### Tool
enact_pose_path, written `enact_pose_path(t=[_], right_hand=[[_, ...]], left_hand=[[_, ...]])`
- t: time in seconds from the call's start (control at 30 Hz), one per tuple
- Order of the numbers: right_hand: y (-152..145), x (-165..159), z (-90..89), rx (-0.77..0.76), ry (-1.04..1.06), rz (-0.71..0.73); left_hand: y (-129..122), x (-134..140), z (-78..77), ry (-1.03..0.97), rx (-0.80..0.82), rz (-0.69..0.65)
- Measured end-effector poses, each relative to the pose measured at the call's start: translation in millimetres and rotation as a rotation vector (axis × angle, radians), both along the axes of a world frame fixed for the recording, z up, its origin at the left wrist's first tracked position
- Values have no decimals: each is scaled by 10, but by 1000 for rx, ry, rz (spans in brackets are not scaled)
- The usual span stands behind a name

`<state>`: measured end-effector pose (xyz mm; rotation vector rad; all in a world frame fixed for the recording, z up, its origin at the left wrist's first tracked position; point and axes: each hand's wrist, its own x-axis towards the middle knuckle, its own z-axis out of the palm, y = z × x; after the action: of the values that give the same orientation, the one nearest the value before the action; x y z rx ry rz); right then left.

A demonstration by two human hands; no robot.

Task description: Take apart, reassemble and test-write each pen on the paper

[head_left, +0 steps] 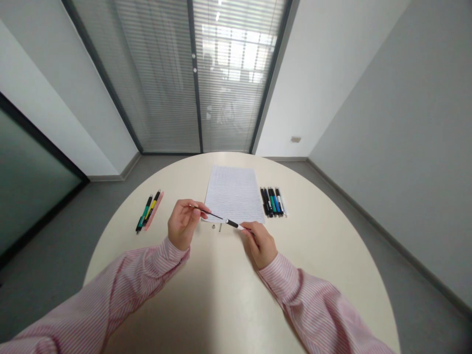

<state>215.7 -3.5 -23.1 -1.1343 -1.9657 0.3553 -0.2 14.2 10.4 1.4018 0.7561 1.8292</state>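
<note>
Holding refill point(216, 215) and barrel point(232, 223) — separate hands point(184, 223) point(261, 243)

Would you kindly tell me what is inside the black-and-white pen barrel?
The inside of the pen barrel is hidden by its walls; a slim dark refill shows outside, pointing toward its end.

A pale, smooth table point(324, 246) with a rounded edge carries everything, and a sheet of paper point(234, 189) covered in fine lines lies flat toward its far side. Left of the sheet, well apart from it, three pens lie aslant: a green-and-black pen point(145, 215), a yellow-and-black pen point(152, 207) and a pink pen point(155, 210). Just right of the sheet lies a close row of pens point(273, 202), black, green, blue and whitish. Just before the sheet's near edge sit a tiny roundish piece point(213, 226) and a slim short piece point(220, 227)
</note>
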Motion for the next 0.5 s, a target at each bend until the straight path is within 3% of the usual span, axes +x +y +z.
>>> enact_pose_path(t=[0.27,0.37,0.5], right_hand=[[-13,-24,65,33,-41,28],[-20,-34,87,48,-55,45],[-22,-40,90,50,-45,30]], left_hand=[[-83,63,-21,309,-50,-195],[-85,71,-22,406,-46,-186],[-67,55,-35,388,-86,-158]])
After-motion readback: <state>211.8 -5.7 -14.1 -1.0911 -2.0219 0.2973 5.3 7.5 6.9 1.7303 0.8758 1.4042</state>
